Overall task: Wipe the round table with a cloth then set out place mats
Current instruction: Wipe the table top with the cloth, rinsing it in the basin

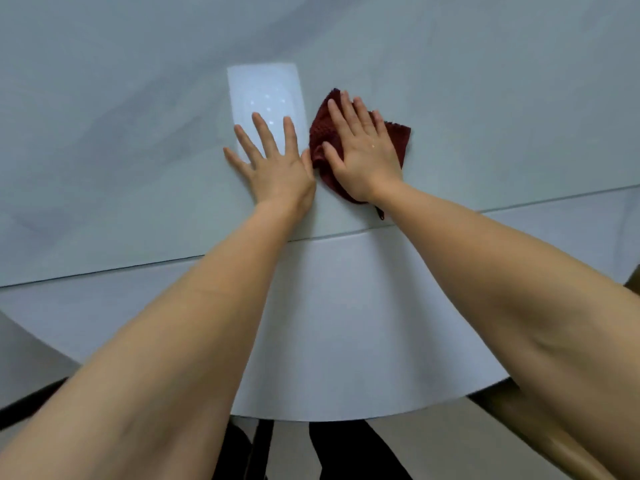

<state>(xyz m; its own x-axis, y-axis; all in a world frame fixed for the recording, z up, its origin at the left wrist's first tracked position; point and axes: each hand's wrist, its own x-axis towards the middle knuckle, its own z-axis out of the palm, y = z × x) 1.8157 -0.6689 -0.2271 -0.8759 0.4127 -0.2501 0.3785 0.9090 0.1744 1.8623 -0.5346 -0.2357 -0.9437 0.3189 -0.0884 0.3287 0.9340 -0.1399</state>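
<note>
Your R hand (363,150) presses flat on the dark-red cloth (320,133), L hand (273,161) splayed wide beside it on the desk (138,133).

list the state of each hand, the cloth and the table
left hand: flat on the table, fingers spread, holding nothing
right hand: flat, pressing on the cloth
cloth: dark red, crumpled, on the table under the right hand
table: glossy, no place mats in view
</note>
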